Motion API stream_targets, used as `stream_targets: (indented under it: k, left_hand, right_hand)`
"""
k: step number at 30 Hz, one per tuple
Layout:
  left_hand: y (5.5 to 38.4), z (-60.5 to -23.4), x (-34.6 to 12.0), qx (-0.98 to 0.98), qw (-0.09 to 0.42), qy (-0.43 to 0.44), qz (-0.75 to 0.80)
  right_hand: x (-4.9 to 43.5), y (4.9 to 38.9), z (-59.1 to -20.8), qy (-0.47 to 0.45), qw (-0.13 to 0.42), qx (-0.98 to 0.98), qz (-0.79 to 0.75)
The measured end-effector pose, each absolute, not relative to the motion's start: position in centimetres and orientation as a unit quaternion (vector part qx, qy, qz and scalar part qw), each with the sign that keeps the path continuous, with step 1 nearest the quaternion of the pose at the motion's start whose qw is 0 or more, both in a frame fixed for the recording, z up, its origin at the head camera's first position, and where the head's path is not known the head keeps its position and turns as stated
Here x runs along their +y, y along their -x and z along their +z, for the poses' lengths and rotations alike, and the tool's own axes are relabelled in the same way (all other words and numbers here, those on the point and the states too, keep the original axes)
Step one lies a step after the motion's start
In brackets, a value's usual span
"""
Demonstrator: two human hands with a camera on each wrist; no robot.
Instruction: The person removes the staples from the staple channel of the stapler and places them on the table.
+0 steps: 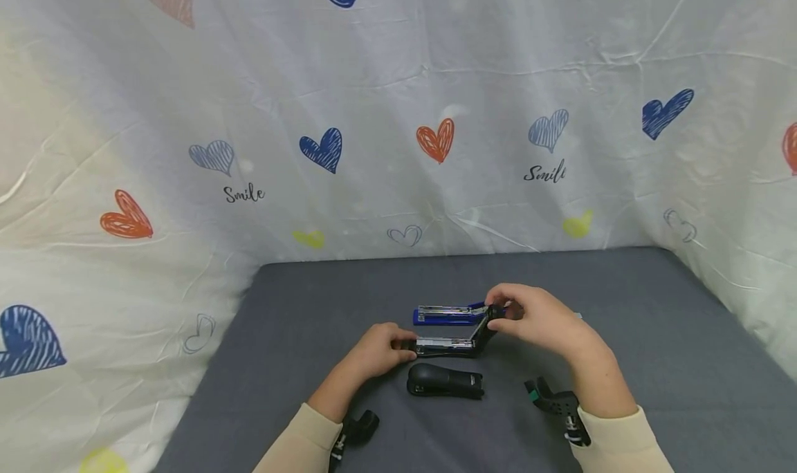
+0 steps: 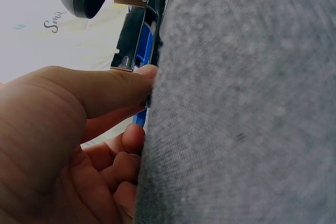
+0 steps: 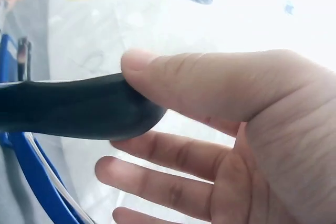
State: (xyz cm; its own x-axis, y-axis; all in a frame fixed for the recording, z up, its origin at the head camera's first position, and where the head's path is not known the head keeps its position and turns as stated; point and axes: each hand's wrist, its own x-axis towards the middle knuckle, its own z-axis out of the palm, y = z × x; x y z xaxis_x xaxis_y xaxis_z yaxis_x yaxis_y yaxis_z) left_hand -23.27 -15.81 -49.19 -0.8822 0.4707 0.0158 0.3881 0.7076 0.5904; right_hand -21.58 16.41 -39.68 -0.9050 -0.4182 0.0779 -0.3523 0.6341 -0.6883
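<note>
A black stapler (image 1: 445, 353) lies opened out on the table, its metal staple channel exposed and its top cover (image 3: 79, 108) tilted up at the right end. My left hand (image 1: 381, 348) pinches the left end of its base, thumb near the metal plate in the left wrist view. With thumb and index finger, my right hand (image 1: 538, 315) grips the rounded end of the raised cover; the other fingers extend below it in the right wrist view. Just behind lies a blue stapler (image 1: 418, 317), also opened, partly hidden by the right hand and black cover.
A second black stapler (image 1: 445, 381), closed, lies nearer to me, in front of the opened one. Dark grey cloth covers the table (image 1: 330, 293). A white curtain (image 1: 373, 203) printed with hearts hangs behind it. Black camera mounts (image 1: 560, 404) sit on both wrists.
</note>
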Motion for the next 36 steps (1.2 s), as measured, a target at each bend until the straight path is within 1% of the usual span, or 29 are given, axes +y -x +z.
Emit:
stream_targets:
  k: [8,15,24,30,36]
  left_hand:
    - [23.4,-49.2,-15.8,0.920,0.065,-0.237,0.306]
    - [23.5,-49.3,-15.8,0.919,0.066,-0.238,0.307]
    - [23.4,-49.2,-15.8,0.919,0.063,-0.238,0.307]
    - [23.4,-49.1,-15.8,0.918,0.066,-0.237,0.311]
    - [23.4,-49.2,-15.8,0.917,0.064,-0.236,0.315]
  right_hand:
    - [18.2,21.4,-39.2,0.152,0.079,0.923,-0.345]
    - [19.2,21.7,-39.5,0.143,0.093,0.934,-0.314]
    - [19.5,22.1,-39.9,0.114,0.125,0.941,-0.293]
    - [19.5,22.1,-40.0,0.111,0.126,0.942,-0.292]
    - [19.2,21.9,-39.8,0.111,0.112,0.944,-0.291]
